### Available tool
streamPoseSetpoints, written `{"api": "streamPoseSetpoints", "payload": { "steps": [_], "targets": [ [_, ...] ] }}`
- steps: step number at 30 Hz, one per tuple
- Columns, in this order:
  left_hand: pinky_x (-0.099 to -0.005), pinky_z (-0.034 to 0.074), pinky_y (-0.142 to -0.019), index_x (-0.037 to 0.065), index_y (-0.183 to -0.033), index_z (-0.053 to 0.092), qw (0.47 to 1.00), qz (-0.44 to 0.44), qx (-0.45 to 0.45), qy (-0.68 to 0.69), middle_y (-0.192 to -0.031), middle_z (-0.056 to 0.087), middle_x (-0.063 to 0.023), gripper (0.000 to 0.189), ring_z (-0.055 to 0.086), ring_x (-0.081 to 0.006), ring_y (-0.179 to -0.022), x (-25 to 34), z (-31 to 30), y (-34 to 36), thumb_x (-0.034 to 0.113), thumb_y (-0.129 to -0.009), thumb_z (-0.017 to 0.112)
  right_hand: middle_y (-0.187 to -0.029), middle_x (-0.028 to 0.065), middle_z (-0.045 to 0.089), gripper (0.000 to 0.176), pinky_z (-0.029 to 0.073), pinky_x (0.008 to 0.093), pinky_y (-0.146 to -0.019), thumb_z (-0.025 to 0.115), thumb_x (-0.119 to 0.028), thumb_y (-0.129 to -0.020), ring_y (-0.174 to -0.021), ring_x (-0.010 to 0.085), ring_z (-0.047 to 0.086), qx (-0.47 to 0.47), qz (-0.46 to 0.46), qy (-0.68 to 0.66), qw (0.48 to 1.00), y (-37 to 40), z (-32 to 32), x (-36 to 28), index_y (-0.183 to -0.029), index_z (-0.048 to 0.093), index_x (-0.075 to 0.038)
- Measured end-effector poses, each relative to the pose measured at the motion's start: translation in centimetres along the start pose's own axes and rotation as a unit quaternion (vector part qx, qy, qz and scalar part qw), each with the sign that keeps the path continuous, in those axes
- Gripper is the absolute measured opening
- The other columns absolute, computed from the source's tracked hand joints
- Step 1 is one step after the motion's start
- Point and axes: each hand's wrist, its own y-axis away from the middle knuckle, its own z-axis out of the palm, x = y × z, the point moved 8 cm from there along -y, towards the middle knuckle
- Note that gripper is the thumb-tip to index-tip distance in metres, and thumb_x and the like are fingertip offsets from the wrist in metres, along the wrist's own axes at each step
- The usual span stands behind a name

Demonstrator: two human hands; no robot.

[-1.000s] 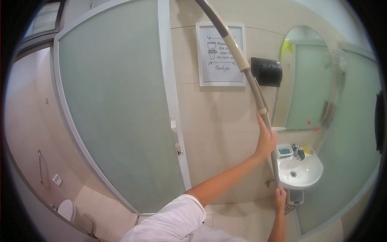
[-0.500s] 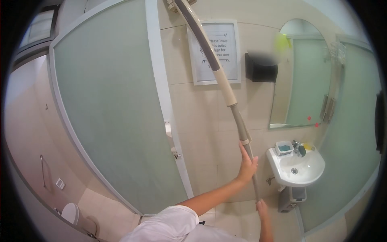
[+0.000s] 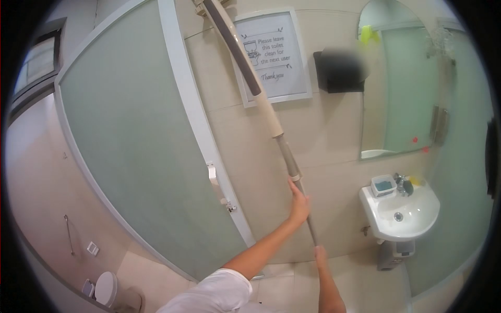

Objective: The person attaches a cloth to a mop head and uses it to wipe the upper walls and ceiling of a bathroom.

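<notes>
A long beige, brown and grey pole (image 3: pixel 267 112), which looks like a mop handle, slants from the upper left down toward my body. Its upper end runs out of the top of the view, with a beige bracket-like part (image 3: pixel 201 7) beside it. Just below a collar on the grey section, my left hand (image 3: pixel 299 204) is closed around the pole. Lower down, near the pole's bottom end, my right hand (image 3: pixel 320 255) is closed on it too, its fingers partly hidden.
A frosted glass door (image 3: pixel 125 130) stands at the left, with a toilet (image 3: pixel 107 288) beyond it. Ahead on the tiled wall are a framed sign (image 3: pixel 300 86), a black dispenser (image 3: pixel 336 75) and a mirror (image 3: pixel 402 94). A sink (image 3: pixel 422 214) sits over a grey bin (image 3: pixel 389 258) at the right.
The view has shifted and tilted. The pole and both hands appear further left in it, in front of the sign's left side. Both hands keep their hold.
</notes>
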Motion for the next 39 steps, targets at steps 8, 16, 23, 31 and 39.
{"api": "streamPoseSetpoints", "payload": {
  "steps": [8, 16, 23, 31, 39],
  "targets": [
    [-0.0363, 0.022, -0.109, 0.004, -0.139, -0.022, 0.982, -0.076, -0.116, 0.132, -0.144, 0.005, -0.0328, 0.093, 0.020, -0.0394, -0.134, 0.9, 8.1, 2.4, -0.003, -0.082, 0.052, -0.069, 0.0034, 0.046, 0.035, 0.039, 0.0335, -0.058, 0.036, -0.034, -0.095, -0.064, 0.0172, 0.046, 0.102, -0.030, -0.055, 0.993, 2.0, -5.4, 4.3, -0.081, 0.048, -0.004],
    [-0.0363, 0.017, -0.112, 0.013, -0.144, -0.012, 0.974, 0.080, -0.169, 0.129, -0.150, 0.004, -0.0186, 0.091, 0.012, -0.0338, -0.138, 6.7, 11.7, 3.4, -0.008, -0.079, 0.049, -0.057, 0.0018, 0.043, 0.038, 0.036, 0.0297, -0.044, 0.033, -0.038, -0.095, -0.047, 0.0142, 0.041, 0.139, -0.018, -0.144, 0.980, 6.3, -2.8, 1.3, -0.076, 0.046, -0.009],
    [-0.0357, 0.017, -0.112, 0.012, -0.144, -0.009, 0.968, 0.080, -0.181, 0.152, -0.150, 0.005, -0.0194, 0.091, 0.011, -0.0337, -0.138, 6.7, 11.9, 4.1, -0.007, -0.077, 0.050, -0.056, 0.0035, 0.047, 0.040, 0.036, 0.0297, -0.042, 0.032, -0.038, -0.095, -0.048, 0.0143, 0.045, 0.130, -0.017, -0.129, 0.983, 7.3, -3.4, 0.6, -0.074, 0.048, -0.009],
    [-0.0372, 0.021, -0.109, 0.007, -0.142, -0.014, 0.958, 0.127, -0.217, 0.137, -0.147, 0.010, -0.0268, 0.093, 0.021, -0.0379, -0.135, 9.6, 11.3, 7.5, 0.000, -0.080, 0.054, -0.058, 0.0032, 0.048, 0.041, 0.039, 0.0304, -0.049, 0.033, -0.037, -0.095, -0.051, 0.0145, 0.046, 0.171, -0.013, -0.065, 0.983, 14.2, -5.9, -1.1, -0.073, 0.049, -0.007],
    [-0.0377, 0.019, -0.110, 0.003, -0.141, -0.015, 0.944, 0.182, -0.223, 0.159, -0.146, 0.008, -0.0293, 0.092, 0.018, -0.0399, -0.135, 14.3, 11.8, 8.7, -0.001, -0.080, 0.053, -0.057, 0.0041, 0.048, 0.046, 0.039, 0.0299, -0.048, 0.031, -0.042, -0.095, -0.051, 0.0154, 0.047, 0.180, 0.021, -0.127, 0.975, 17.2, -7.9, -2.4, -0.071, 0.047, -0.006]
  ]
}}
